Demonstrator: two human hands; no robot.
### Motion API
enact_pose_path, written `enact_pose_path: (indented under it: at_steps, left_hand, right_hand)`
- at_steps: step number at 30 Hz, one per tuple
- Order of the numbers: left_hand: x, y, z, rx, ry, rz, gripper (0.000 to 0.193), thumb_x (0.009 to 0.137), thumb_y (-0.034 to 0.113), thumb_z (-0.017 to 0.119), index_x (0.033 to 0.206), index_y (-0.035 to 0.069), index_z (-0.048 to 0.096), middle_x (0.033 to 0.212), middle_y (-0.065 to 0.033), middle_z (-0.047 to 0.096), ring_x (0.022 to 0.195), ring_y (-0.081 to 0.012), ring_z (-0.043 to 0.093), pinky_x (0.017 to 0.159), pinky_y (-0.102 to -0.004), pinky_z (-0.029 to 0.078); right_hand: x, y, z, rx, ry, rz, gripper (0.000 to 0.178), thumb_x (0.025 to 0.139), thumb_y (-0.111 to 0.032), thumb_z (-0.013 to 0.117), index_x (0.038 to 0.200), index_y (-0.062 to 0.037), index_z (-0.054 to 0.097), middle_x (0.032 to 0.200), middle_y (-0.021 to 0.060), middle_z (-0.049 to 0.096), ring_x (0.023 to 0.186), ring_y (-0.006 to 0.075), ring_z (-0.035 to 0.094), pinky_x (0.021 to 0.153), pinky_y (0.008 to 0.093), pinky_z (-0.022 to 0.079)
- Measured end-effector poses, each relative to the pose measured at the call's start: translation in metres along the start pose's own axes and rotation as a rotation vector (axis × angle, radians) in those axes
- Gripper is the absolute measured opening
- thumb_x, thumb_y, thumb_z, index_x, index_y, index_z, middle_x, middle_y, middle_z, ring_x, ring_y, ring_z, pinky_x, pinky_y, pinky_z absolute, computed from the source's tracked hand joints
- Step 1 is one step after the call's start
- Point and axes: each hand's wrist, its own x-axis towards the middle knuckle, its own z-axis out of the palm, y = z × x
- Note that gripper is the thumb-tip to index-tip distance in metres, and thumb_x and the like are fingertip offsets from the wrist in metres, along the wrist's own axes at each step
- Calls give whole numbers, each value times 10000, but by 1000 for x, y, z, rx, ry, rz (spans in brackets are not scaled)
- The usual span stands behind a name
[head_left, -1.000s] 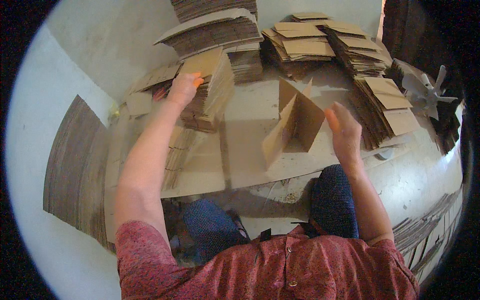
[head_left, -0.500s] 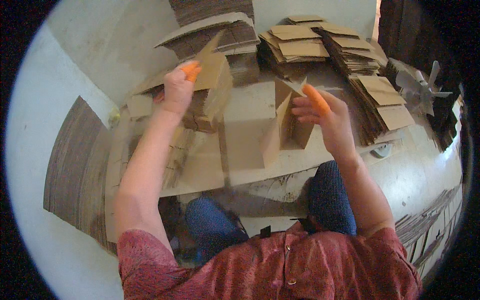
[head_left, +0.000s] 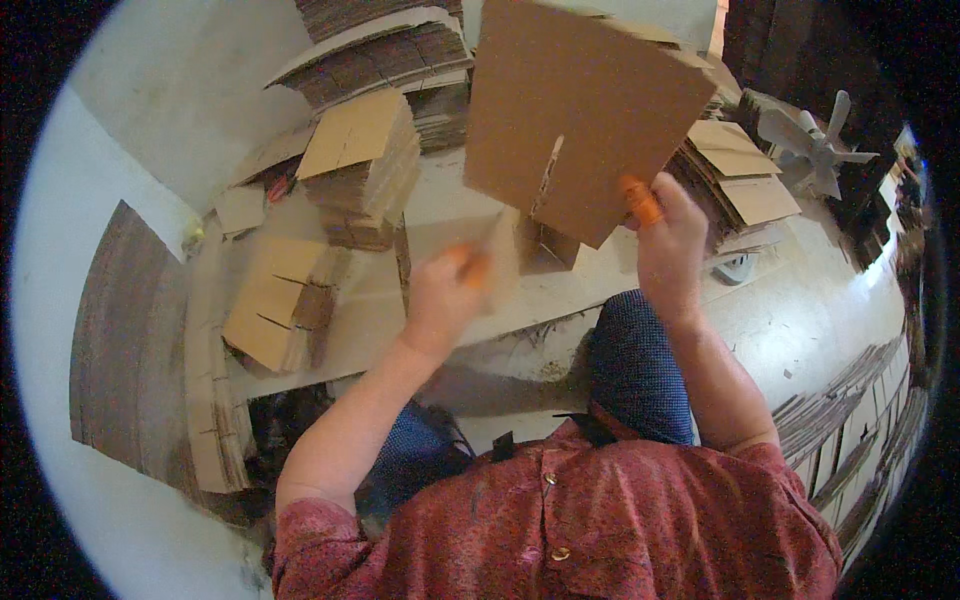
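Note:
My right hand (head_left: 672,250) grips the lower right edge of a brown cardboard sheet (head_left: 590,110), its thumb in an orange finger cover (head_left: 640,200). The sheet is held up, tilted, above the table, and a narrow slot runs up from its lower edge. To its left, my left hand (head_left: 440,300) is smeared by motion, with orange on a finger; whether it holds anything is unclear. Just beyond that hand, upright cardboard pieces (head_left: 556,247) stand on the table (head_left: 430,200), partly hidden behind the sheet.
A tall stack of cardboard sheets (head_left: 350,135) stands at the left, with slotted pieces (head_left: 270,310) nearer me. Further stacks (head_left: 745,165) line the right, beside a fan (head_left: 818,145) with pale blades. More cardboard (head_left: 130,340) leans on the left wall.
My left hand has come away from the left stack, moving right and nearer me. A slotted sheet is now raised in my right hand, which was by the upright pieces. The view has shifted slightly.

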Motion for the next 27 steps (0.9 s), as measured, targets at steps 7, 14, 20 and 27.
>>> enact_pose_path:
  at_steps: [7,14,20,27]
  left_hand:
    - [-6,2,0,-137,-3,-53,128,738,67,589,840,9,640,694,-175,610,595,-274,611,561,-308,471]
    - [-12,5,-1,-127,-3,5,164,794,90,594,912,-16,633,689,-93,609,609,-111,508,565,-263,417]
    - [-15,12,-1,-71,-39,13,156,783,97,613,892,-13,637,655,-90,595,577,-109,491,526,-263,400]
    - [-9,2,6,-148,63,-46,153,759,102,639,869,-5,644,625,-115,587,535,-148,506,502,-273,405]
  right_hand:
    - [-10,12,5,-65,25,-140,47,810,-33,583,769,-22,563,557,60,464,538,67,382,485,238,359]
    - [-9,9,2,-71,110,-245,63,792,-3,573,845,-28,595,630,117,562,526,129,452,501,256,396]
    - [-25,41,11,-178,-141,-218,15,798,-28,555,802,-22,568,650,190,527,489,247,484,485,307,402]
    - [-53,83,21,-233,-157,-189,31,811,-48,542,780,-50,539,624,198,506,529,376,508,449,376,392]
